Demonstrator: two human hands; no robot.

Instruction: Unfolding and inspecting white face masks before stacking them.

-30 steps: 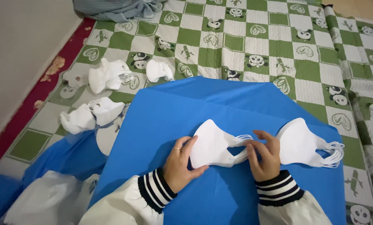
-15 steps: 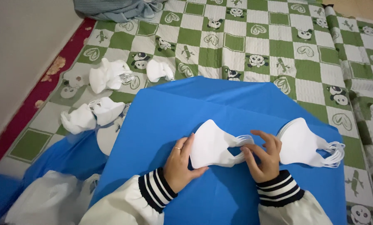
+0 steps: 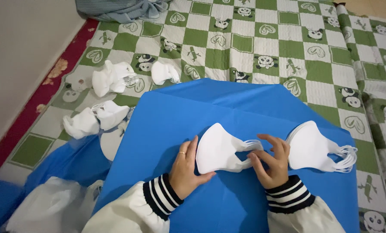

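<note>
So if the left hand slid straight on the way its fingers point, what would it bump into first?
The left hand already touches the near mask stack; past its edge lies bare blue sheet, then probably the checked mat.

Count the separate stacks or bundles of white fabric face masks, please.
6: one between the hands, one right of them, four on the green checked mat. More may be hidden.

Both hands, left [image 3: 185, 170] and right [image 3: 271, 163], rest low, fingers curled inward.
</note>
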